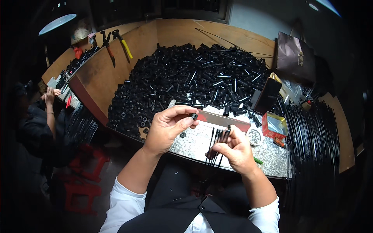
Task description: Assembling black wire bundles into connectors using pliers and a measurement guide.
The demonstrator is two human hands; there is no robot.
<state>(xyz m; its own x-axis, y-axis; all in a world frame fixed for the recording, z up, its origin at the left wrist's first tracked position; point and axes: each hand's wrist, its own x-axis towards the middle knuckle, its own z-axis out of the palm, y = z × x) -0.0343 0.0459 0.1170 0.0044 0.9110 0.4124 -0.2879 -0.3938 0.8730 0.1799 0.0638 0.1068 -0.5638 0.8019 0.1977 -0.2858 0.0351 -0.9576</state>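
Note:
Between the thumb and fingertips of my left hand (168, 128) is a small black ring-like part (194, 116), held just above the bench. My right hand (237, 151) is closed round a bunch of thin black rods (218, 140), which stick out above and below the fingers. Whether a thicker black piece is among them I cannot tell. One loose black ring (183, 134) lies on the speckled bench top (194, 141) below my left hand. Behind both hands rises a large heap of black tubes and ring parts (190, 73).
At right stand a phone (268, 95), a red tin (275, 125), a white round dish of small pieces (254, 136) and a hanging bundle of long black rods (314, 143). Pincers (123, 44) hang on the left wooden partition (97, 77). Beyond it, another person's hand (49, 96) shows.

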